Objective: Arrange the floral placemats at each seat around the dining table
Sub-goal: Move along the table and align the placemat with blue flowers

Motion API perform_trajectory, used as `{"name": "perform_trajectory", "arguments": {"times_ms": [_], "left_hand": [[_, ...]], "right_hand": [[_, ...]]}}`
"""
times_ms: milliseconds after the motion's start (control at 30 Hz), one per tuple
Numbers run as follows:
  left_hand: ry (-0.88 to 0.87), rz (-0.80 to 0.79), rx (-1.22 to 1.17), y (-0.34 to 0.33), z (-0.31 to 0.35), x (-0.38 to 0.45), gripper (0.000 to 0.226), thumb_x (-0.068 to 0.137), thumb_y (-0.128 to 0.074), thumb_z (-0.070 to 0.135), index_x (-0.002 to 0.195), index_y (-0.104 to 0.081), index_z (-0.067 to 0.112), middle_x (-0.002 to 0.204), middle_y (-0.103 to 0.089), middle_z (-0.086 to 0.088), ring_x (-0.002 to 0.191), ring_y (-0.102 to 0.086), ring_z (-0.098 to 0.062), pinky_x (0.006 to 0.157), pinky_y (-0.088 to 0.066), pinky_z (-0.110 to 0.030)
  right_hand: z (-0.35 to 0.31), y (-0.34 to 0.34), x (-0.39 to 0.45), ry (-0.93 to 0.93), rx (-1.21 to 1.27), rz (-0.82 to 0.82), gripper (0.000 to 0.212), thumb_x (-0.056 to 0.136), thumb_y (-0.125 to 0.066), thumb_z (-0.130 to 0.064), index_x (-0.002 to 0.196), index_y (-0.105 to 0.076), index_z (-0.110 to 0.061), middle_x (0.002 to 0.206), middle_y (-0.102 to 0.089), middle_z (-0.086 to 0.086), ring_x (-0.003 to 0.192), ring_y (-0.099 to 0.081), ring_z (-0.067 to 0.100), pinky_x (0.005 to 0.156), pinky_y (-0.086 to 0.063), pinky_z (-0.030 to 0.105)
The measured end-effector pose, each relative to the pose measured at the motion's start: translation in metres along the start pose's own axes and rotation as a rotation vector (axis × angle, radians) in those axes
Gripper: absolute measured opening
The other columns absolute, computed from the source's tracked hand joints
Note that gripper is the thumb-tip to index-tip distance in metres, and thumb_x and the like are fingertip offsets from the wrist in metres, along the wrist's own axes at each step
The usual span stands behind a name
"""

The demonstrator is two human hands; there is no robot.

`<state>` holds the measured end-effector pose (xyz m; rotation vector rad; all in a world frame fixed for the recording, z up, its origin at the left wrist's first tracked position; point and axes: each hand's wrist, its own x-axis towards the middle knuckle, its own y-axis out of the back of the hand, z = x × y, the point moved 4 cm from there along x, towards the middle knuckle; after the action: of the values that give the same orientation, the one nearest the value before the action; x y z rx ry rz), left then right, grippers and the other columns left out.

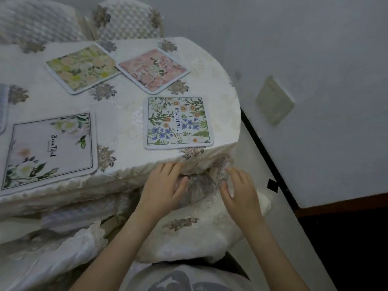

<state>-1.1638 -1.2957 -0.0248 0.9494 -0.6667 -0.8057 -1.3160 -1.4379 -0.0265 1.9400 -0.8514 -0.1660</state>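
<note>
Both forearms are bare; a pale top [189, 278] carries a grey printed design.

1. The counter [126, 114] is covered by a white embroidered cloth [117, 181] with grey flower motifs; the cloth hangs over the near edge in folds.
2. A "BEAUTIFUL" mat [178, 122] with blue and orange flowers lies near the right corner, close to the near edge.
3. A pale mat [50, 151] with white blooms and script lettering lies at the near left, well apart from the first.
4. A yellow-green mat [83, 68] and a pink mat [152, 70] lie at the far side, turned diagonally, their corners touching or overlapping.
5. A sliver of another mat [3, 108] shows at the left edge.
</note>
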Motion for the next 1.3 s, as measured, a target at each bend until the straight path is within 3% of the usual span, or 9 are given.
{"name": "perform_trajectory", "arguments": {"times_ms": [167,267,533,867,1067,1300], "left_hand": [[0.147,0.032,0.013,-0.01,-0.018,0.01,0.041,0.095,-0.032,0.041,0.121,-0.051,0.015,0.11,-0.06,0.0,0.1,-0.053,-0.019,0.084,-0.045,-0.032],[0.203,0.059,0.069,-0.012,-0.027,0.027,0.042,0.094,-0.035,0.039,0.122,-0.052,0.012,0.113,-0.061,-0.003,0.101,-0.054,-0.022,0.086,-0.045,-0.034],[0.363,0.087,0.077,-0.018,-0.083,0.1,0.038,0.093,-0.048,0.031,0.125,-0.051,0.01,0.12,-0.059,-0.01,0.104,-0.051,-0.03,0.084,-0.045,-0.04],[0.752,0.03,-0.149,-0.079,-0.177,0.142,0.05,0.086,-0.06,0.028,0.128,-0.045,0.005,0.123,-0.049,-0.021,0.112,-0.044,-0.038,0.092,-0.039,-0.043],[0.847,0.033,-0.078,-0.096,-0.196,0.143,0.038,0.086,-0.059,0.022,0.115,-0.048,-0.002,0.116,-0.046,-0.025,0.106,-0.041,-0.039,0.087,-0.039,-0.043],[0.917,0.042,-0.087,-0.102,-0.192,0.143,0.04,0.086,-0.058,0.015,0.116,-0.044,-0.007,0.121,-0.043,-0.029,0.111,-0.039,-0.041,0.092,-0.03,-0.039]], "right_hand": [[0.012,-0.02,0.048,0.095,0.047,-0.176,0.034,0.091,-0.053,-0.02,0.123,-0.054,-0.011,0.118,-0.058,0.005,0.11,-0.051,0.022,0.093,-0.047,0.037],[0.016,-0.029,0.082,0.184,0.052,-0.234,0.032,0.091,-0.052,-0.019,0.121,-0.055,-0.009,0.115,-0.059,0.006,0.106,-0.052,0.024,0.089,-0.048,0.042],[0.022,-0.066,0.178,0.297,0.068,-0.273,0.036,0.09,-0.054,-0.018,0.125,-0.053,-0.009,0.122,-0.058,0.008,0.112,-0.048,0.024,0.093,-0.044,0.038],[0.061,-0.171,0.242,0.059,-0.136,-0.412,0.05,0.088,-0.052,-0.038,0.132,-0.046,-0.015,0.136,-0.049,0.012,0.119,-0.041,0.034,0.094,-0.039,0.045],[0.087,-0.2,0.232,-0.183,-0.331,-0.48,0.066,0.084,-0.051,-0.055,0.136,-0.033,-0.019,0.143,-0.03,0.029,0.119,-0.034,0.043,0.095,-0.036,0.049],[0.092,-0.201,0.237,-0.216,-0.15,-0.438,0.067,0.074,-0.065,-0.051,0.13,-0.042,-0.023,0.128,-0.039,0.022,0.114,-0.031,0.039,0.097,-0.034,0.049]]}}
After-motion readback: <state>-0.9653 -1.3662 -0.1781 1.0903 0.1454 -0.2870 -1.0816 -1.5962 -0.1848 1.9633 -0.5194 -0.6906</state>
